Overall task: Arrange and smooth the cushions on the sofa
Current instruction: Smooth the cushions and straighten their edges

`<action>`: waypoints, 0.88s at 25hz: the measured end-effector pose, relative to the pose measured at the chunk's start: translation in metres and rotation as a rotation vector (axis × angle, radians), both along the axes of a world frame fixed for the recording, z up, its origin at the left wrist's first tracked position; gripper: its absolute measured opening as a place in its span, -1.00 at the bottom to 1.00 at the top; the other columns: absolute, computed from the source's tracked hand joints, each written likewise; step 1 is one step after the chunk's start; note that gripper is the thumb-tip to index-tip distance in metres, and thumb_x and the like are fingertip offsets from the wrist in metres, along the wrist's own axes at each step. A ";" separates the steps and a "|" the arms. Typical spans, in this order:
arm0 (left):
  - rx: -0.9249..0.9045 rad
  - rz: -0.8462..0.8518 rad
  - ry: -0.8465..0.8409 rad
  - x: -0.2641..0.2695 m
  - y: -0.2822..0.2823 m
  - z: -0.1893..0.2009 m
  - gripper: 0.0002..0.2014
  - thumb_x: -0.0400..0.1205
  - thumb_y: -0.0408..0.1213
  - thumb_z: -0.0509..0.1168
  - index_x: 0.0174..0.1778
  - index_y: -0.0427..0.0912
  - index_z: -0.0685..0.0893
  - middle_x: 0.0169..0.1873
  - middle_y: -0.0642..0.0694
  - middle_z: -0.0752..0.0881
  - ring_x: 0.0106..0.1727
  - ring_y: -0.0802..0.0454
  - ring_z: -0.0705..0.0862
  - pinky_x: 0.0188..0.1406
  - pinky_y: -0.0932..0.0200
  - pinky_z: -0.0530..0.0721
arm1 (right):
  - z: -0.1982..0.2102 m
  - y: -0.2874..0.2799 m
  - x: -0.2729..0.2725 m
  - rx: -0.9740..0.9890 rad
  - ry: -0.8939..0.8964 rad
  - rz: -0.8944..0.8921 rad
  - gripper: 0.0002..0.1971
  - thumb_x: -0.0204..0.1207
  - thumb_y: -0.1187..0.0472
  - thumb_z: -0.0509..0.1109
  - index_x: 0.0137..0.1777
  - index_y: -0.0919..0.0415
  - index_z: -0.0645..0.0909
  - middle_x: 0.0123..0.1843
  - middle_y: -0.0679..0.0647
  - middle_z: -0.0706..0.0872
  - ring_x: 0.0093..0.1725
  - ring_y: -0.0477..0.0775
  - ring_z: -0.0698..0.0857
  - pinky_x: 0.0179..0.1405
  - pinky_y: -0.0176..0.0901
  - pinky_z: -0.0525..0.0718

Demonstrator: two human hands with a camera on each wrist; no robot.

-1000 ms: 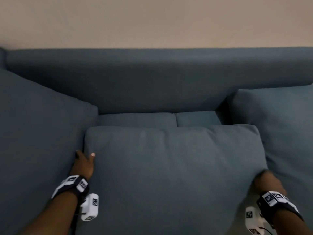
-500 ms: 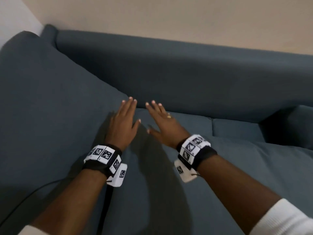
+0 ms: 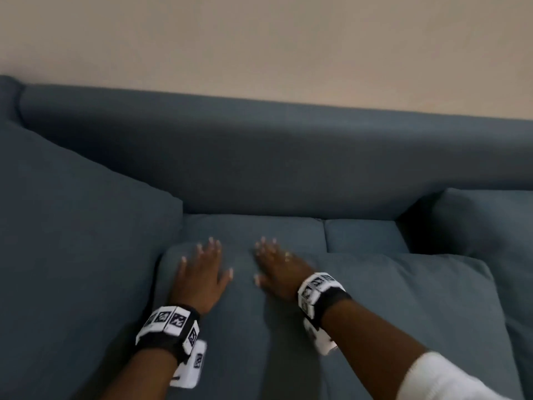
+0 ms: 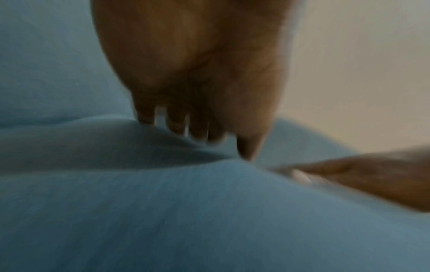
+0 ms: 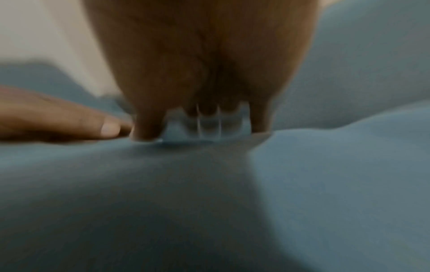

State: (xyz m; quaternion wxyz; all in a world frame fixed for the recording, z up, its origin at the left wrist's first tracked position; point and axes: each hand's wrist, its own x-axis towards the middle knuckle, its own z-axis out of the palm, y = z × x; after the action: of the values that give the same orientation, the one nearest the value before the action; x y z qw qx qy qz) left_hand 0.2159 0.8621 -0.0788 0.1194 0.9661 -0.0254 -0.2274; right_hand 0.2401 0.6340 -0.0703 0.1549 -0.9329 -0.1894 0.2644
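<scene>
A blue-grey loose cushion (image 3: 389,307) lies flat across the sofa seat in the head view. My left hand (image 3: 203,269) rests palm down on its far left corner, fingers spread and straight. My right hand (image 3: 277,267) lies flat beside it, just to the right, fingers pointing toward the backrest. In the left wrist view my left hand (image 4: 195,117) presses its fingertips into the cushion fabric (image 4: 186,211), with the other hand's thumb at the right. The right wrist view shows my right hand (image 5: 200,114) with fingertips on the cushion (image 5: 163,202).
A large matching cushion (image 3: 75,241) leans at the left, another cushion (image 3: 487,226) sits at the right. The sofa backrest (image 3: 288,157) runs along the beige wall (image 3: 259,44). Two seat cushions (image 3: 360,235) show behind the flat cushion, split by a seam.
A second ago my hands held the cushion's left and right edges. Both then came together at its far left part and now lie flat there; the view has swung back rightward.
</scene>
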 end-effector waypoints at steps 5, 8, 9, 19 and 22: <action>-0.037 0.183 -0.039 0.018 -0.038 0.012 -0.28 0.77 0.17 0.07 0.79 -0.07 0.07 0.80 -0.09 0.01 0.80 -0.14 -0.03 0.69 -0.32 0.02 | 0.013 -0.048 0.020 0.167 -0.180 -0.233 -0.35 0.74 -0.19 0.08 0.77 0.02 0.14 0.82 0.00 0.14 0.80 0.07 0.05 0.70 0.10 0.11; 0.087 -0.093 0.205 0.005 -0.074 0.001 -0.25 0.75 0.30 -0.10 0.80 0.02 -0.12 0.80 0.01 -0.17 0.80 -0.14 -0.16 0.69 -0.42 -0.05 | 0.003 -0.088 -0.008 -0.157 0.030 -0.014 -0.29 0.74 -0.26 0.03 0.80 0.05 0.04 0.83 0.04 0.06 0.80 0.12 0.03 0.70 0.28 -0.01; 0.072 -0.005 0.314 0.004 -0.086 0.002 -0.23 0.74 0.32 -0.12 0.80 0.01 -0.11 0.80 0.01 -0.16 0.80 -0.14 -0.16 0.69 -0.42 -0.07 | 0.002 -0.098 -0.015 -0.233 0.157 0.052 -0.27 0.74 -0.27 0.06 0.80 0.05 0.04 0.83 0.06 0.07 0.80 0.13 0.05 0.71 0.38 -0.04; -0.203 0.010 0.147 0.003 -0.225 0.007 -0.23 0.75 0.31 -0.15 0.81 -0.04 -0.08 0.79 -0.01 -0.15 0.80 -0.10 -0.14 0.71 -0.27 -0.05 | 0.007 -0.199 -0.014 -0.041 -0.223 -0.282 -0.35 0.73 -0.17 0.06 0.75 0.09 0.23 0.79 0.10 0.22 0.78 0.17 0.13 0.71 0.34 0.13; -0.066 -0.380 0.192 -0.017 -0.259 0.002 0.06 0.45 0.58 -0.56 0.79 -0.02 -0.21 0.73 0.02 -0.38 0.79 -0.10 -0.22 0.73 -0.31 -0.10 | 0.004 -0.231 -0.030 -0.205 0.007 -0.210 -0.30 0.74 -0.23 0.05 0.79 0.07 0.07 0.84 0.04 0.04 0.81 0.09 -0.03 0.71 0.30 -0.08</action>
State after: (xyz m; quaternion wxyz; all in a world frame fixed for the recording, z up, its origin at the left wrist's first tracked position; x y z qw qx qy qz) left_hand 0.1993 0.6034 -0.0767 0.1077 0.9135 -0.2028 -0.3359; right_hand 0.2097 0.4032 -0.0665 0.0861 -0.9575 -0.0623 0.2681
